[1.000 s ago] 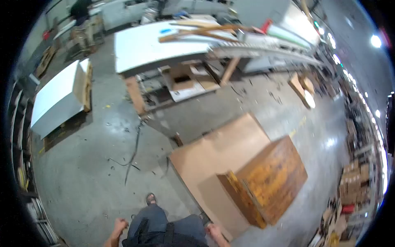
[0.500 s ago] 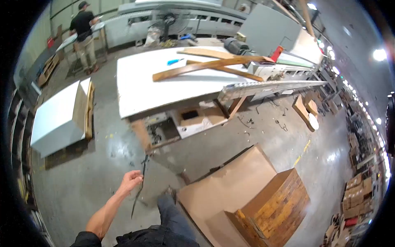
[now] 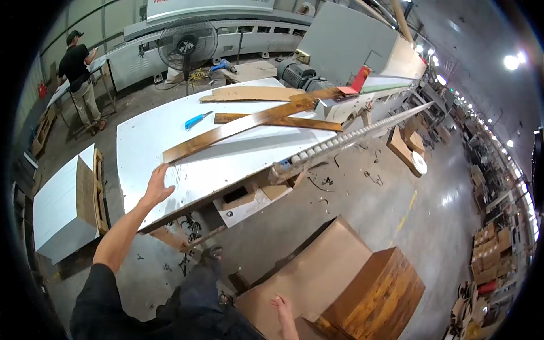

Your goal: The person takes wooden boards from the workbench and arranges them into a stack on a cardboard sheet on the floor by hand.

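My left hand (image 3: 158, 186) reaches over the white-topped table (image 3: 141, 133), fingers stretched out and thumb apart. Its fingertips are at the near left end of a long brown wooden strip (image 3: 241, 124); whether they touch it is hard to tell. That strip lies slantwise across a shorter wooden strip (image 3: 283, 121). Low in the view, my right hand (image 3: 282, 309) hangs over a brown cardboard sheet (image 3: 314, 263), its fingers loosely apart and nothing seen in them. Beside it stands a block of stained wood (image 3: 377, 297) on the cardboard.
A blue-handled tool (image 3: 196, 120) and a cardboard piece (image 3: 249, 93) lie on the table. A ribbed rail (image 3: 351, 135) runs along its right edge. White panels (image 3: 65, 204) are stacked on a pallet at left. Another person (image 3: 81, 79) stands by a far table. Scraps litter the floor.
I have come closer to the table. My left hand has risen from above the floor to the end of the long strip. My right hand has come into view at the bottom.
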The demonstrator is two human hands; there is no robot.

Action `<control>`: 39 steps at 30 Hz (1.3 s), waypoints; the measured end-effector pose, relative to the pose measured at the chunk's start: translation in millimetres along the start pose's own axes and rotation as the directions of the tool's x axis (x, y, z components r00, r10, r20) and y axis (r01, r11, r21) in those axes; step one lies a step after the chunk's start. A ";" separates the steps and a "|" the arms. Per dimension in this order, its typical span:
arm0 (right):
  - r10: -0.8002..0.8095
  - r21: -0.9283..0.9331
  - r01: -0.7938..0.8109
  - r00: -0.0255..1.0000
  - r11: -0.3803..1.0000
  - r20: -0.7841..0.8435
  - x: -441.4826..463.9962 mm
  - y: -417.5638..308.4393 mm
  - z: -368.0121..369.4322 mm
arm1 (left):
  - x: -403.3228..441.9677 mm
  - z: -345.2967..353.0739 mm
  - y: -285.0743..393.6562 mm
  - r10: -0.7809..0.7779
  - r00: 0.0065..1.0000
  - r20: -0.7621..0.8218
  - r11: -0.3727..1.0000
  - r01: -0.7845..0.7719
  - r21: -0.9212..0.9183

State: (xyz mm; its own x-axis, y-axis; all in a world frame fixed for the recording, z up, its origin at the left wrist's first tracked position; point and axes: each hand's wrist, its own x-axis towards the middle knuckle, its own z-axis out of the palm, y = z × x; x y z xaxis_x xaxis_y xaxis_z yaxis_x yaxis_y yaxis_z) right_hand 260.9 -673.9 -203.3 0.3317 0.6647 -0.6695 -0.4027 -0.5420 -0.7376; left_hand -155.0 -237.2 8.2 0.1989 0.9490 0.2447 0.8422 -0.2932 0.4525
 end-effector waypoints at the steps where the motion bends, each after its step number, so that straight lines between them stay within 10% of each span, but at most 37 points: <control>1: -0.012 0.019 0.013 0.999 1.000 -0.031 13.0 -3.1 1.0 | 28.6 6.8 0.8 0.022 1.000 0.011 0.997 -0.023 0.074; 7: 0.047 0.180 -0.009 0.977 0.984 -0.209 60.4 2.1 11.0 | 182.2 57.1 -8.0 -0.007 0.965 0.262 0.960 -0.067 0.272; 10: -0.176 -0.037 0.172 0.956 0.984 -0.236 96.5 25.4 7.7 | 220.8 85.3 -30.8 0.002 0.927 0.375 0.994 -0.043 0.103; 13: 0.128 0.038 -0.122 0.935 0.992 -0.331 50.3 -162.8 83.5 | 213.5 83.8 -37.7 0.204 0.960 0.190 0.979 -0.202 -0.031; 19: -0.192 -0.049 0.186 0.923 0.981 -0.333 110.6 -232.3 85.6 | 223.0 32.7 24.7 0.306 0.890 0.338 0.951 -0.299 -0.072; 30: -0.526 -0.180 0.511 0.849 0.841 -0.047 198.3 -513.9 153.3 | 397.0 162.4 97.4 0.394 0.879 0.269 0.919 -0.384 -0.092; 33: -0.639 -0.413 0.655 0.743 0.633 0.199 238.4 -572.2 163.5 | 440.2 212.6 108.4 0.395 0.894 0.210 0.899 -0.424 0.113; 39: -0.635 -0.359 0.904 0.140 -0.231 0.760 378.1 -725.6 212.3 | 467.1 235.6 116.1 0.176 0.834 0.523 0.966 -0.249 0.072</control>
State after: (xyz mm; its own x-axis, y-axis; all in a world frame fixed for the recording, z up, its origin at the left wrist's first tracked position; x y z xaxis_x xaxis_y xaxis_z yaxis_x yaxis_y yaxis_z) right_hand 497.4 79.9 97.4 -0.3464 0.8277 0.4415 0.6995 0.5415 -0.4664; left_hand 153.8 199.4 -26.9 0.5761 0.8006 -0.1650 0.8002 -0.5110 0.3141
